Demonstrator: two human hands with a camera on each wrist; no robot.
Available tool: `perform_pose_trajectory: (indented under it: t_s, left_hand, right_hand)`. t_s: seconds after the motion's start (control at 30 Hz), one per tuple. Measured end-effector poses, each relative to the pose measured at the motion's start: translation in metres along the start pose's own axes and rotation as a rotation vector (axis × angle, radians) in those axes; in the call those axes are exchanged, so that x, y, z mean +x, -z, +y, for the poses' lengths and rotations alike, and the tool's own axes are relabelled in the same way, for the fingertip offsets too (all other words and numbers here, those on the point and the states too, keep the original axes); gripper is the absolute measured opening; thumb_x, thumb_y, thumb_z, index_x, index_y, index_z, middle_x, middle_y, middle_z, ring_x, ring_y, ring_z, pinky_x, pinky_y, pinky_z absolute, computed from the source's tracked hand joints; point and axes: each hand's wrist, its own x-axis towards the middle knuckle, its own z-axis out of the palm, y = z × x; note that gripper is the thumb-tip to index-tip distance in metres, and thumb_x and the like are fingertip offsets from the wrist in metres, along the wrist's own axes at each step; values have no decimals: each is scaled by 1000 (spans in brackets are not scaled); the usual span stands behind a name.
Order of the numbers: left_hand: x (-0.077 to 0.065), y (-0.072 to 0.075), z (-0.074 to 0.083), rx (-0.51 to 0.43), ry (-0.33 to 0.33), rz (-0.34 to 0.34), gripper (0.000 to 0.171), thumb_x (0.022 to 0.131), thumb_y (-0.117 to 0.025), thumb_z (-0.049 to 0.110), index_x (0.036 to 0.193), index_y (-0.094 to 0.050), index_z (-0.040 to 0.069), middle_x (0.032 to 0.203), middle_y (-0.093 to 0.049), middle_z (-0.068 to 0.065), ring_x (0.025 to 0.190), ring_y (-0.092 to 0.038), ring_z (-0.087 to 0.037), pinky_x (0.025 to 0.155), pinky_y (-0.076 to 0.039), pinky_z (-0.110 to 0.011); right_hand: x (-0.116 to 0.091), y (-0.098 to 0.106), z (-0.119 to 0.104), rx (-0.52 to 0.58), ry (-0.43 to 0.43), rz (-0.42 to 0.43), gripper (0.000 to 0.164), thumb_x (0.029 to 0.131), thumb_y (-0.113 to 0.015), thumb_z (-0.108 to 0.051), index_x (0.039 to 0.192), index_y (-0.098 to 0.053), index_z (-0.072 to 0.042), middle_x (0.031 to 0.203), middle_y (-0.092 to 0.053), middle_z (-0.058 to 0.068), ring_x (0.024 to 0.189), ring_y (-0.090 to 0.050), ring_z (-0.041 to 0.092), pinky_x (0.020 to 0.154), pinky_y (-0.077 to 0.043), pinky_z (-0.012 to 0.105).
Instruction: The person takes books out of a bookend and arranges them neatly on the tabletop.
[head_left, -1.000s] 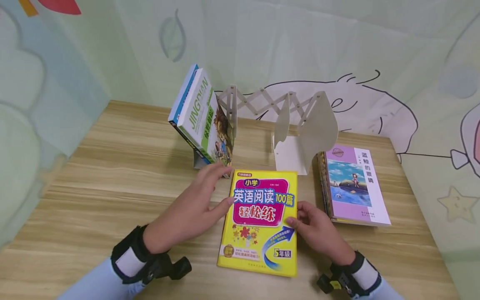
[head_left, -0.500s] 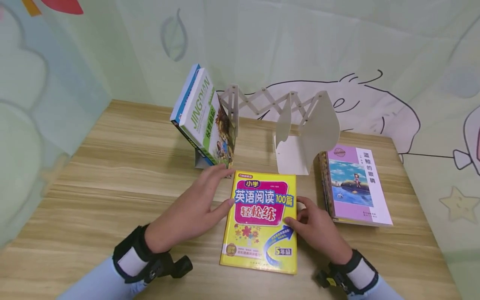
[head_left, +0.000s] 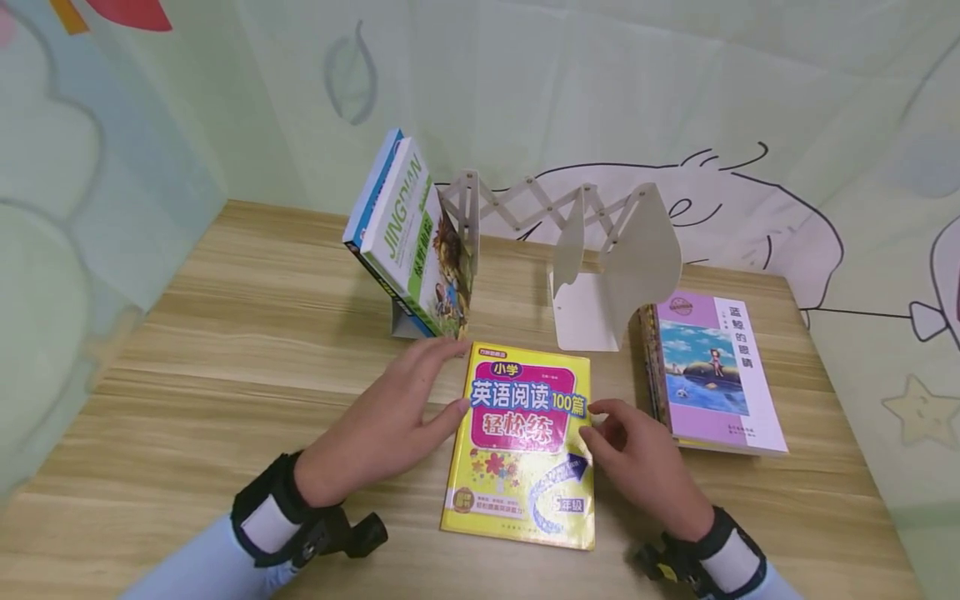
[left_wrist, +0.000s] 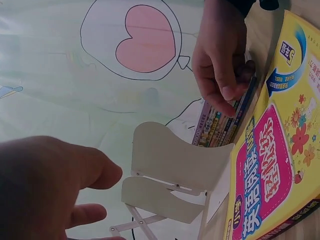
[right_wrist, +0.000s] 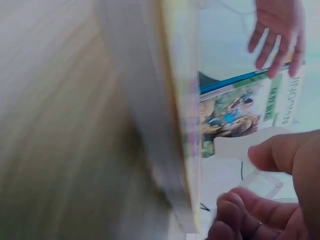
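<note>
A yellow workbook (head_left: pixel 525 500) with a pink title panel lies flat on the table. At its left edge is my left hand (head_left: pixel 390 412), fingers extended and thumb spread; the left wrist view shows no object in its grasp. My right hand (head_left: pixel 648 467) stays close beside the right edge, its fingers loosely bent. Thumb and fingers are apart with nothing between them in the right wrist view, which shows the workbook's page edge (right_wrist: pixel 150 100) blurred. Whether the right fingertips touch the workbook is unclear. Behind the left hand, two books (head_left: pixel 420 250) lean upright at the bookend's left side.
An expanding white metal bookend (head_left: pixel 641 250) with scissor links stands at the back of the wooden table (head_left: pixel 225 333). To the right lies a stack of books (head_left: pixel 708 367), a purple and white cover on top. A printed cloth backdrop (head_left: pixel 525 75) rises behind.
My right thumb has come off the workbook's cover and moved slightly right. The left hand keeps nearly the same place beside the workbook. Bookend and other books stay as they were.
</note>
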Motion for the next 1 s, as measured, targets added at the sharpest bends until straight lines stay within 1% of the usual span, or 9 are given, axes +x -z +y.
perform_pose_trajectory:
  t_s: [0.13, 0.23, 0.37, 0.53, 0.67, 0.77, 0.87, 0.93, 1.0]
  left_hand:
    - [-1, -1, 0, 4, -4, 6, 63, 97, -64, 30, 151, -38, 12, 156, -37, -10, 146, -35, -27, 116, -37, -48]
    - [-1, -3, 0, -3, -5, 3, 61, 97, -64, 31, 150, -40, 13, 156, -37, -10, 146, -35, -28, 115, -37, -49]
    - [-1, -6, 0, -7, -18, 5, 60, 96, -65, 31, 149, -43, 13, 156, -38, -11, 146, -35, -29, 115, -37, -50]
    - [1, -14, 1, -2, -35, -4, 59, 95, -67, 33, 147, -47, 14, 153, -42, -10, 143, -39, -29, 113, -41, -51]
    - [2, -21, 1, 12, -44, -20, 61, 94, -67, 36, 147, -47, 13, 151, -45, -9, 141, -42, -27, 112, -42, -49]
    - [2, -23, 1, 19, -46, 0, 61, 94, -67, 37, 147, -48, 13, 149, -46, -9, 140, -43, -27, 112, -43, -49]
    - [3, -21, 1, 33, -6, 68, 58, 94, -67, 38, 144, -50, 13, 139, -53, -7, 130, -52, -23, 104, -50, -46]
    - [6, -17, -1, 87, 19, 188, 57, 94, -66, 40, 141, -52, 11, 125, -58, -6, 114, -58, -20, 89, -56, -39]
    - [10, -7, -4, 145, 55, 347, 59, 93, -67, 42, 138, -52, 6, 109, -59, -7, 94, -58, -19, 68, -54, -33]
  right_hand:
    - [-1, 4, -6, 61, 92, 2, 42, 93, -72, -29, 130, -60, -13, 98, -63, -1, 86, -59, 14, 73, -56, 26]
    - [-1, 6, -11, 77, 177, 1, 53, 92, -73, -32, 138, -53, -13, 121, -63, 2, 105, -61, 17, 87, -58, 36]
    - [-2, 10, -20, 57, 288, 5, 61, 91, -74, -36, 143, -49, -18, 144, -52, 3, 127, -54, 23, 99, -53, 49]
    - [-7, 15, -30, 35, 365, -27, 63, 91, -73, -39, 147, -44, -29, 150, -47, 2, 139, -45, 24, 107, -46, 55]
    - [-10, 15, -36, 6, 368, -54, 66, 92, -71, -41, 150, -40, -32, 151, -46, 2, 140, -43, 25, 107, -45, 56]
    - [-10, 14, -38, -2, 367, -51, 68, 91, -72, -40, 150, -39, -34, 151, -46, -1, 139, -44, 22, 108, -45, 54]
    - [-10, 13, -37, 14, 371, -48, 68, 91, -73, -37, 149, -39, -34, 149, -47, -5, 138, -44, 19, 109, -45, 52]
    - [-10, 12, -37, 25, 380, -49, 67, 91, -74, -34, 149, -40, -34, 148, -48, -5, 138, -45, 18, 110, -44, 51]
    - [-10, 11, -37, 32, 372, -58, 66, 91, -74, -34, 148, -41, -33, 148, -48, -5, 138, -45, 18, 110, -44, 51]
